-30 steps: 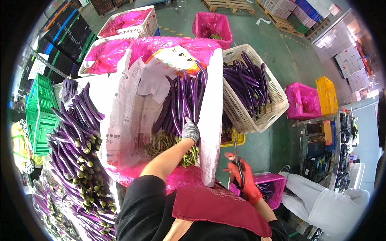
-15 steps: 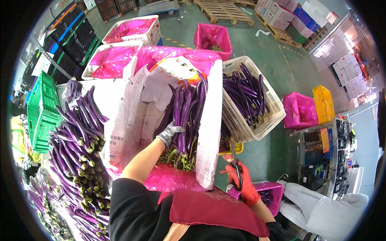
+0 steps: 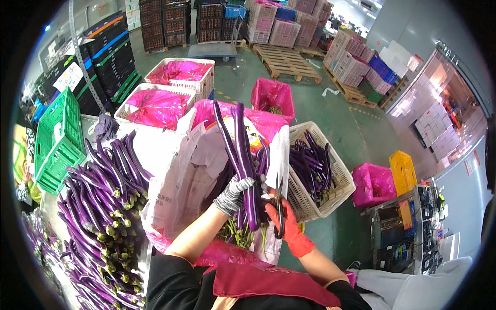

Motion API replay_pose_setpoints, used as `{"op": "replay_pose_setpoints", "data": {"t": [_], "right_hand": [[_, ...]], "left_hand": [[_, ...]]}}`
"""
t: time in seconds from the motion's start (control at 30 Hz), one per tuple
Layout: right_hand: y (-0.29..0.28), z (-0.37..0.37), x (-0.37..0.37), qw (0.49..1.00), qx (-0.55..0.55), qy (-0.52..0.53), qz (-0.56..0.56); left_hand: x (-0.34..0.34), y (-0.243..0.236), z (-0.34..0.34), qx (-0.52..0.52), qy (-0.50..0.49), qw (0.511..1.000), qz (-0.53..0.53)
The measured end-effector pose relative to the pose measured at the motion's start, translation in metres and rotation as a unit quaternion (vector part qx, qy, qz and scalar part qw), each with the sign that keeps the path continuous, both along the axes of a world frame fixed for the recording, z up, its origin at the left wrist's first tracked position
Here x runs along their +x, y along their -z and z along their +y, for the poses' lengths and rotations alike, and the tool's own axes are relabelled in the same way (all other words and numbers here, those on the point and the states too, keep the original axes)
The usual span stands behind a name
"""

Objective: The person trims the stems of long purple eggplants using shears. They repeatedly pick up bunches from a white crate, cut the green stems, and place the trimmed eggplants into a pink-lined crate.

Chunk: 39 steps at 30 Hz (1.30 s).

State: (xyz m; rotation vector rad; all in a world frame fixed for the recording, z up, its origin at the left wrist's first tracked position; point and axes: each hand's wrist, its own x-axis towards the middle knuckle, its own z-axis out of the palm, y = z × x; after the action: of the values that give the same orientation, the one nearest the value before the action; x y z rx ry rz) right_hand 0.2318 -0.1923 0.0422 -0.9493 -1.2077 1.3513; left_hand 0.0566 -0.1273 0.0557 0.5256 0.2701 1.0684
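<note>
Several long purple eggplants stand nearly upright in my left hand, which wears a grey striped glove and is closed around them. My right hand, in a red glove, grips black-handled scissors with the blades pointing up. Its fingertips are close beside the eggplants; whether they touch cannot be told. Below both hands is a container lined with pink film and white paper. More eggplants and green stem pieces lie inside it, partly hidden by my hands.
A large eggplant pile covers the table at left, beside a green crate. A white crate of eggplants stands at right. Pink-lined crates and a pink bin are beyond. Someone's pale trousers show at lower right.
My left hand has lifted eggplants up out of the lined container. My right hand has brought the scissors up and left, next to them. The view has tilted up.
</note>
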Motion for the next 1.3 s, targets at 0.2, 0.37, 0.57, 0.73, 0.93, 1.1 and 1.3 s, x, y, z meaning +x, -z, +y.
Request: {"op": "replay_pose_setpoints", "data": {"t": [0.2, 0.37, 0.57, 0.73, 0.93, 1.1, 1.3], "right_hand": [[-0.02, -0.011, -0.008, 0.995, -0.024, -0.012, -0.099], [0.011, -0.024, -0.009, 0.989, 0.076, 0.036, -0.125], [0.0, -0.021, -0.009, 0.967, 0.172, 0.031, -0.188], [-0.036, -0.026, -0.01, 0.918, 0.185, 0.052, -0.346], [-0.051, -0.024, -0.005, 0.92, 0.219, 0.013, -0.326], [-0.06, -0.026, -0.002, 0.988, 0.006, -0.064, -0.139], [-0.035, -0.032, 0.017, 0.992, -0.065, -0.053, -0.099]], "left_hand": [[-0.004, 0.001, -0.013, 0.003, 0.101, 0.987, -0.125], [-0.001, -0.004, -0.009, 0.008, 0.193, 0.97, -0.146], [-0.007, 0.004, -0.008, -0.127, 0.009, 0.99, -0.056], [-0.014, -0.008, -0.014, -0.072, -0.009, 0.997, -0.003], [-0.016, -0.006, -0.011, -0.004, -0.014, 0.999, 0.037], [-0.014, -0.022, -0.021, -0.021, 0.009, 1.0, -0.004], [-0.001, -0.007, -0.021, -0.004, -0.042, 0.994, 0.104]]}}
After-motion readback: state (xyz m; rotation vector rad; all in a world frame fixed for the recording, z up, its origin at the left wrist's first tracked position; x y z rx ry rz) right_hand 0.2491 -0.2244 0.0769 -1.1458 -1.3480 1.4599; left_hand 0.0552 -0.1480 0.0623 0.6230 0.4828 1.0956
